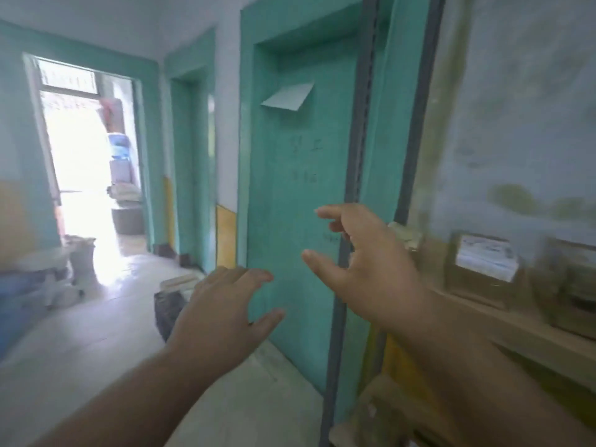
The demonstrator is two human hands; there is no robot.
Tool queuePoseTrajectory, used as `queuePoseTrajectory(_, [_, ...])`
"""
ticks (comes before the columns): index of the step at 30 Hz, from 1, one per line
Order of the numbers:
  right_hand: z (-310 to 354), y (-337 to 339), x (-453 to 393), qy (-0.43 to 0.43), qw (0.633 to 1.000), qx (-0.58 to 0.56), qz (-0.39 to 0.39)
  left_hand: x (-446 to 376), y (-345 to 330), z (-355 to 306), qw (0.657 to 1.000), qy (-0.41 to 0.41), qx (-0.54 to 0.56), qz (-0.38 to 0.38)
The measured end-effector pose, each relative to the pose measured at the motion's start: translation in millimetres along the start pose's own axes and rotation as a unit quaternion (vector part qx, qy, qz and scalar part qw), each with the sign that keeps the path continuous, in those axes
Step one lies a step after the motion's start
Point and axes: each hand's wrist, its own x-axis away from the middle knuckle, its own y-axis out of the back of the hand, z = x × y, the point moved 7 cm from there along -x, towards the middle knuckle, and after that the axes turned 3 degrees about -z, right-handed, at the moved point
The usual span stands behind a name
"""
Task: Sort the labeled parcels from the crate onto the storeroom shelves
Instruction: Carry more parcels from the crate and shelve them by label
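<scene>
My left hand [222,314] is raised in front of me, fingers spread, holding nothing. Higher and to the right, my right hand [364,266] also hangs empty with its fingers apart and curled. A wooden shelf [516,337] on a grey metal frame runs along the right wall. On it stand brown cardboard parcels, one with a white label [483,269] and a blurred one [577,295] at the right edge. A dark crate [169,309] with pale parcels in it sits on the floor behind my left hand. The view is motion-blurred.
A shut teal door [300,195] with a loose paper sheet [288,96] stands straight ahead. The grey shelf upright [353,156] runs beside it. A corridor leads left to a bright open doorway [84,162]. White sacks and buckets [64,269] lie at the left.
</scene>
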Motion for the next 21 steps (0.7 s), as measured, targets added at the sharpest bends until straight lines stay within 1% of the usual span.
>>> queuePoseTrajectory(3, [27,-73,-36,0.008,0.999,-0.029,0.023,-8,6,80,0.998,0.036,-0.036,0.038])
queuePoseTrajectory(7, [42,-156,-78,0.015,0.997,-0.059,0.042,-25,2,170,0.996,0.062,-0.053,0.037])
queuePoseTrajectory(10, [37,-225,-111,0.022,0.995,-0.068,0.065,-44,-18,231,0.995,0.084,-0.053,0.032])
queuePoseTrajectory(14, [18,-330,-161,0.032,0.991,-0.092,0.094,-74,-52,331,0.987,0.145,-0.063,0.039])
queuePoseTrajectory(17, [7,-411,-212,0.012,0.983,-0.127,0.128,-104,-63,405,0.978,0.187,-0.084,0.045])
queuePoseTrajectory(21, [10,-516,-284,0.020,0.980,-0.142,0.140,-145,-79,506,0.967,0.222,-0.110,0.051])
